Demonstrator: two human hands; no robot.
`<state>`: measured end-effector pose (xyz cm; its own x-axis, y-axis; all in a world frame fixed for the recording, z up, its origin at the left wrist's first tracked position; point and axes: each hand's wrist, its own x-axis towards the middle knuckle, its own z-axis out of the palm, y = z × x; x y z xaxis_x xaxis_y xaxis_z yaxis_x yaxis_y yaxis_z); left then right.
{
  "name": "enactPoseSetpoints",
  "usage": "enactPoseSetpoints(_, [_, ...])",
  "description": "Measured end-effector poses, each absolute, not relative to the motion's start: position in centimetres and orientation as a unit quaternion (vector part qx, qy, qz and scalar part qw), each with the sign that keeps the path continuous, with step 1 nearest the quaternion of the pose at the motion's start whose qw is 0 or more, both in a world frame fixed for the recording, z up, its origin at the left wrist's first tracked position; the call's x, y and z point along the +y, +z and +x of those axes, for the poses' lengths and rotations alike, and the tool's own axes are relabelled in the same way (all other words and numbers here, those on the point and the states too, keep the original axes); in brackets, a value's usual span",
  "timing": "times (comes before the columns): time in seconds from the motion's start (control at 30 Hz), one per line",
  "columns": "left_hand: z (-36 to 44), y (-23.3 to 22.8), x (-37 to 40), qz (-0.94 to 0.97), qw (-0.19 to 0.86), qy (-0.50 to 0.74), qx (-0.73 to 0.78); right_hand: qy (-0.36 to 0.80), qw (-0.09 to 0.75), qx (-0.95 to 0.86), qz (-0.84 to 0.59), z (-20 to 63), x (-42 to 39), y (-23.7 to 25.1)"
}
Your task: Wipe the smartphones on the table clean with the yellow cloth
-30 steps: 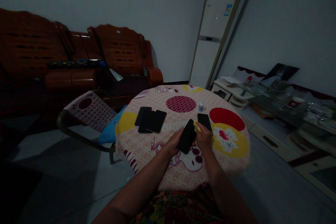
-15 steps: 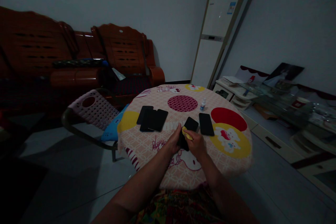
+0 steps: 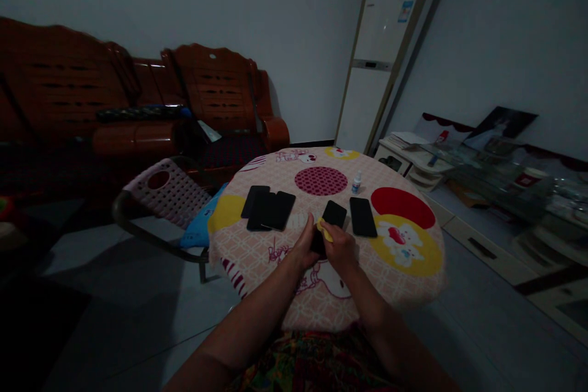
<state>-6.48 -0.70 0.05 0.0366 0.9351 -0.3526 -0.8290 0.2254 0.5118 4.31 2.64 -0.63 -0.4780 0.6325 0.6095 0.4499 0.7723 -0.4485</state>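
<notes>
My left hand point(image 3: 304, 248) grips a black phone point(image 3: 331, 215) from its left side, just above the round table's patterned cloth point(image 3: 275, 257). A small yellow cloth point(image 3: 325, 231) is pinched in my right hand point(image 3: 340, 249) and pressed on the phone's lower part. Another black phone point(image 3: 362, 217) lies flat just right of them. Left of my hands, a pile of three black phones point(image 3: 269, 209) rests on the cloth. A small white bottle point(image 3: 356, 183) stands behind.
A pink plastic chair point(image 3: 160, 196) with a blue cushion stands at the table's left. Dark wooden sofas point(image 3: 138, 110) line the back wall. A tall white cabinet unit point(image 3: 381, 55) fills the corner, and a low glass-topped TV stand point(image 3: 482, 177) runs along the right.
My right hand with the yellow cloth has slid from the phone's upper end down to its lower part. The phone's top now shows, and it is held lower, nearer the table.
</notes>
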Motion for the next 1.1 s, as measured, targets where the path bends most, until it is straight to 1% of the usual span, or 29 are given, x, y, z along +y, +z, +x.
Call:
enactPoseSetpoints(0.13, [-6.3, 0.0, -0.7, 0.100, 0.701, 0.635, 0.308, 0.127, 0.414, -0.838, -0.333, 4.1, 3.4, -0.3])
enactPoseSetpoints(0.33, [-6.6, 0.4, -0.5, 0.041, 0.729, 0.630, 0.264, 0.127, 0.379, -0.876, -0.270, 3.8, 1.5, -1.3])
enactPoseSetpoints(0.43, [-6.8, 0.5, -0.3, 0.038, 0.716, 0.653, 0.243, 0.121, 0.360, -0.894, -0.237, 3.8, 0.7, -1.7])
enactPoseSetpoints(0.53, [-6.9, 0.3, -0.1, 0.039, 0.707, 0.668, 0.229, 0.121, 0.354, -0.894, -0.247, 4.1, 0.6, -1.7])
enactPoseSetpoints(0.67, [-6.9, 0.1, 0.0, 0.024, 0.712, 0.664, 0.229, 0.130, 0.374, -0.876, -0.276, 4.6, 1.0, -1.7])
enactPoseSetpoints(0.8, [-6.8, 0.1, 0.0, 0.004, 0.683, 0.685, 0.253, 0.135, 0.402, -0.851, -0.310, 5.0, 1.1, -1.8])
enactPoseSetpoints(0.93, [-6.9, 0.2, 0.0, -0.006, 0.658, 0.706, 0.262, 0.152, 0.430, -0.838, -0.300, 5.4, 1.4, -1.7])
enactPoseSetpoints(1.1, [-7.2, 0.4, 0.0, 0.003, 0.659, 0.695, 0.288, 0.167, 0.423, -0.839, -0.298, 6.1, 2.1, -1.4])
